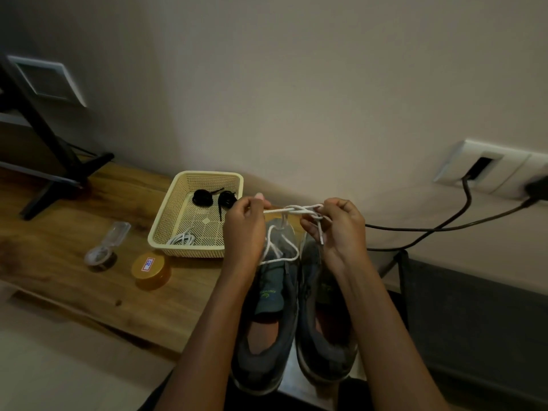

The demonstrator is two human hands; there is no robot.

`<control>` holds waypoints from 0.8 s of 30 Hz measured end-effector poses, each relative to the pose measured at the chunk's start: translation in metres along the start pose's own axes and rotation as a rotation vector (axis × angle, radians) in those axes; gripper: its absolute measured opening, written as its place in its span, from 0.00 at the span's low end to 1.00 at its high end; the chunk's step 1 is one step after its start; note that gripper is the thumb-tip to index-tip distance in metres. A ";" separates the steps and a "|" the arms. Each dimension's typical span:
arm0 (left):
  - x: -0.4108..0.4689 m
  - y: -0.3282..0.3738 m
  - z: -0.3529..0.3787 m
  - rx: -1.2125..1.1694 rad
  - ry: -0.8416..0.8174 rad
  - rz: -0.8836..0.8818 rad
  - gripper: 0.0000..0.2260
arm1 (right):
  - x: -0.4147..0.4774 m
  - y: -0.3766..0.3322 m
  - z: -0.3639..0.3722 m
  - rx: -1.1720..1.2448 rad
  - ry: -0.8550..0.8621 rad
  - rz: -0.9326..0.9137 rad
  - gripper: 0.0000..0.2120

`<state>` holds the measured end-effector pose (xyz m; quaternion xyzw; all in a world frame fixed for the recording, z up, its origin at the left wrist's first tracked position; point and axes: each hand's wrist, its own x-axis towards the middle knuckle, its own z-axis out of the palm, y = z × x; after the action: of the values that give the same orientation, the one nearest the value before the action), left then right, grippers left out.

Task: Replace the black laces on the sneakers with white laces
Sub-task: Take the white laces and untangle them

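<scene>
Table (59, 232), wooden: cream mesh basket (166, 229) holding coiled black laces (204, 198) and a spare white lace (182, 239). Left hand (244, 223): pinches one end of the working lace (281, 209). Working lace: stretched left to right between the hands, above the toe of the left sneaker (267, 292), whose lowest eyelets it threads. Right hand (338, 223): pinches the crossed strands and is nearer the knot. Right sneaker (323, 321): no lace visible.

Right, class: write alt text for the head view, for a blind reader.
The left hand and right hand pinch a white lace, held taut above a grey sneaker beside its mate. Behind, a cream basket holds coiled black laces and a spare white lace.
</scene>
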<state>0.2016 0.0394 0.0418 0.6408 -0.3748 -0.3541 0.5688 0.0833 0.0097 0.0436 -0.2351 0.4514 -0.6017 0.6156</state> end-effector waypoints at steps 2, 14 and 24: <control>-0.001 -0.002 0.001 -0.011 -0.067 -0.043 0.06 | 0.000 0.000 -0.001 0.033 -0.018 0.015 0.12; -0.002 -0.006 0.003 0.131 -0.168 0.249 0.03 | -0.007 -0.003 0.003 -0.085 -0.086 -0.044 0.09; 0.002 0.003 -0.002 -0.173 -0.001 -0.064 0.06 | -0.003 -0.004 0.000 0.112 -0.006 -0.017 0.11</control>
<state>0.2038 0.0385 0.0445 0.6007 -0.3225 -0.4036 0.6101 0.0813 0.0118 0.0478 -0.2058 0.4132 -0.6306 0.6238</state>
